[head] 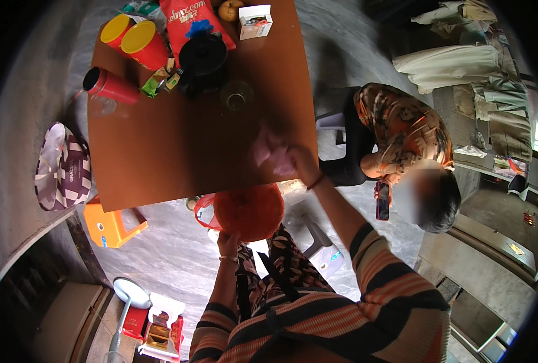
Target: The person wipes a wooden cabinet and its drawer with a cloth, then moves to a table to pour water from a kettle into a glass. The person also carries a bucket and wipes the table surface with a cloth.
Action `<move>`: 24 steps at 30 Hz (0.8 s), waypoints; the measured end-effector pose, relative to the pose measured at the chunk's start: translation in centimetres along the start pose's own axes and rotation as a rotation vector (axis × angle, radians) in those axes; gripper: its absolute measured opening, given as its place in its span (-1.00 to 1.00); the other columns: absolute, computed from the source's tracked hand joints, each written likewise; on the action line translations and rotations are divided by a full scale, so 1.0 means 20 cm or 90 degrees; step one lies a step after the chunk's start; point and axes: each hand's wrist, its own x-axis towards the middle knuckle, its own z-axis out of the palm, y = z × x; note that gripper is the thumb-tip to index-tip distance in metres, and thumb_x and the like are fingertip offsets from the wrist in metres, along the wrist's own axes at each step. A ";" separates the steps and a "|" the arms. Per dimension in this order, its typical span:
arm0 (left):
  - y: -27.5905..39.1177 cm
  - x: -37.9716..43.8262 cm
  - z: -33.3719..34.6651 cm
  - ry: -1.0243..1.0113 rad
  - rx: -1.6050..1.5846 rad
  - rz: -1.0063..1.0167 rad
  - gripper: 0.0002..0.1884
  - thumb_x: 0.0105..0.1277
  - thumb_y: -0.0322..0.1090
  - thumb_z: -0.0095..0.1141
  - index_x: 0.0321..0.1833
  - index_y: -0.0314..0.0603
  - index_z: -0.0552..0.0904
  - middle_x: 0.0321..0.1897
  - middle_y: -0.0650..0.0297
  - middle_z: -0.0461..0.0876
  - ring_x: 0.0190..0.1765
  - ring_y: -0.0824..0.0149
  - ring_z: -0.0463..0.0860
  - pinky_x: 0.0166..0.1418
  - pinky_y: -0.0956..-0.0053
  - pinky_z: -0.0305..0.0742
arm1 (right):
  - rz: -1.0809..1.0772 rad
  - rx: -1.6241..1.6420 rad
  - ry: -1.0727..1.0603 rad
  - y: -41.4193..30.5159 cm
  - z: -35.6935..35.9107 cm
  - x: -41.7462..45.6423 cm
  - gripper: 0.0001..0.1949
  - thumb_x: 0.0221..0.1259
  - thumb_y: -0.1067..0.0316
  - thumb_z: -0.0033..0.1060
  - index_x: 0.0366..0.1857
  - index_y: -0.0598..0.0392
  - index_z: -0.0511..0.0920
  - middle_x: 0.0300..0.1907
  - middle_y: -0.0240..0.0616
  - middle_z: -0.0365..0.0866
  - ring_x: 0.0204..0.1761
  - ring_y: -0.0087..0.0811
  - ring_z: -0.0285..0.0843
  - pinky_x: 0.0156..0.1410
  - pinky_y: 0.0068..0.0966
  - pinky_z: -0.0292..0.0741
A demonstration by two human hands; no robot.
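Note:
My right hand (301, 164) grips a pink cloth (273, 152), which lies against the brown tabletop (160, 163) near its front right corner. Both the hand and the cloth look slightly blurred. Below the table's front edge, my left hand (228, 241) holds the rim of a red plastic basin (249, 213), whose far side is by the table edge. A clear glass (237, 95) stands on the table beyond the cloth, beside a dark lidded pot (203, 56).
Two yellow-lidded red canisters (145, 44), a red tumbler (115, 86), a red bag (185, 20) and a white box (255, 23) are on the table. At right, a seated person (405, 131) holds a phone. An orange stool (110, 226) stands at left, a grey stool (324, 254) near my legs.

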 end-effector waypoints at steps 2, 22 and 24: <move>-0.01 0.00 0.00 0.010 0.000 -0.010 -0.66 0.12 -0.47 0.24 -0.02 -0.17 0.51 -0.21 0.29 0.60 -0.30 0.44 0.60 -0.37 0.60 0.55 | -0.084 0.069 0.076 -0.18 -0.06 0.13 -0.81 0.28 0.36 -0.12 -0.15 0.16 0.50 -0.31 -0.34 0.59 -0.32 -0.55 0.55 -0.22 -0.59 0.49; -0.07 0.08 0.05 0.053 -0.002 -0.052 -0.66 0.15 -0.46 0.23 0.00 -0.20 0.49 -0.21 0.25 0.60 -0.26 0.38 0.65 -0.33 0.54 0.60 | -0.506 -0.744 0.324 -0.42 -0.25 0.87 -0.55 0.03 0.52 0.05 0.10 -0.02 0.48 0.09 -0.07 0.46 0.12 0.02 0.37 0.24 -0.15 0.31; -0.04 0.05 0.06 0.070 0.005 -0.060 -0.68 0.16 -0.46 0.23 -0.02 -0.19 0.50 -0.24 0.27 0.60 -0.29 0.41 0.64 -0.36 0.58 0.55 | -0.593 -0.777 0.302 -0.60 -0.17 1.04 -0.67 0.14 0.39 -0.03 0.01 -0.04 0.54 0.03 -0.14 0.51 0.05 -0.04 0.43 0.18 -0.21 0.38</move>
